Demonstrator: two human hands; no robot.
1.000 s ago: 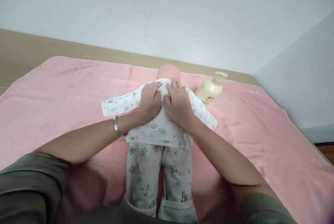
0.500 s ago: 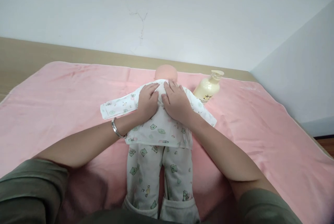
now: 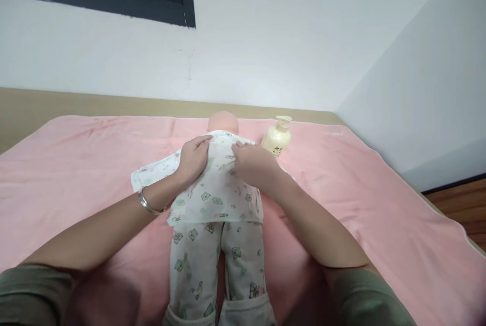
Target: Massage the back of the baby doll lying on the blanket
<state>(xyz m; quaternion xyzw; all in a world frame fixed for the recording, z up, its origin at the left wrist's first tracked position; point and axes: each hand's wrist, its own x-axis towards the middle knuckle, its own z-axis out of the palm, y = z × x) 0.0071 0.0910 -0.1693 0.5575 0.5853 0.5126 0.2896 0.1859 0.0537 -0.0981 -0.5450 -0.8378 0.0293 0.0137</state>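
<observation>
A baby doll (image 3: 223,122) lies face down on a pink towel (image 3: 76,164), head away from me. It wears a white top (image 3: 214,192) and trousers (image 3: 212,265) printed with small green bears. My left hand (image 3: 193,158) rests on the doll's left shoulder, fingers curled on the cloth near the collar. On the right shoulder my right hand (image 3: 252,164) pinches the cloth of the top. A silver bracelet (image 3: 146,203) is on my left wrist.
A cream pump bottle (image 3: 277,137) lies on the towel just right of the doll's head. A wooden ledge (image 3: 56,103) and a white wall run behind. The towel's right edge drops to a wooden floor (image 3: 459,204).
My hands, which lay flat side by side on the doll's upper back, have moved apart to the shoulders and gripped the top. The view has tilted up and right.
</observation>
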